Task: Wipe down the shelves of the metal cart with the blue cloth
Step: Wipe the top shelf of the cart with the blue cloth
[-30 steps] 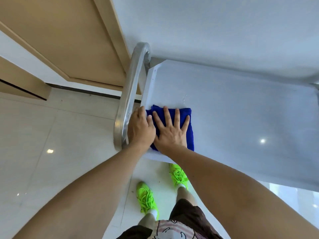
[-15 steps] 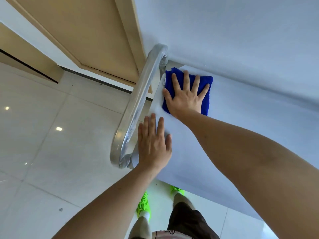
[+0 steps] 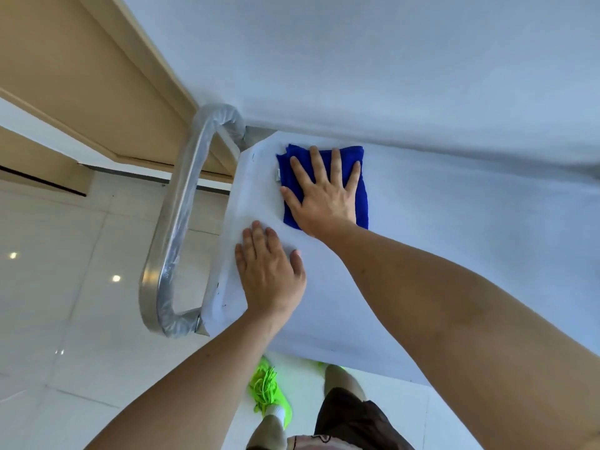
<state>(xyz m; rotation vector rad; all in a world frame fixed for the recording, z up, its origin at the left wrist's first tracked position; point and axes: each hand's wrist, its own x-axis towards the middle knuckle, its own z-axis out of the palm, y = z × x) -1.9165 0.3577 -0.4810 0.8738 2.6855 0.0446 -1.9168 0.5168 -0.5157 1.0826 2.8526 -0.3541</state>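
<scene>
The folded blue cloth (image 3: 360, 193) lies flat on the cart's top shelf (image 3: 454, 248), near its far left corner. My right hand (image 3: 324, 196) presses down on the cloth with fingers spread, covering most of it. My left hand (image 3: 269, 271) rests flat on the bare shelf, closer to me and to the left, fingers together, holding nothing. The shelf surface looks pale and smooth. The lower shelves are hidden beneath the top one.
The cart's curved metal handle (image 3: 181, 222), wrapped in clear film, stands along the shelf's left end. A white wall (image 3: 389, 60) runs behind the cart. A wooden door frame (image 3: 97, 76) is at the upper left. Glossy floor tiles (image 3: 65, 303) and my green shoes (image 3: 269, 391) lie below.
My right hand slid the cloth from the near left edge to the far corner, then slightly right. My left hand left the cloth and now rests flat on the shelf.
</scene>
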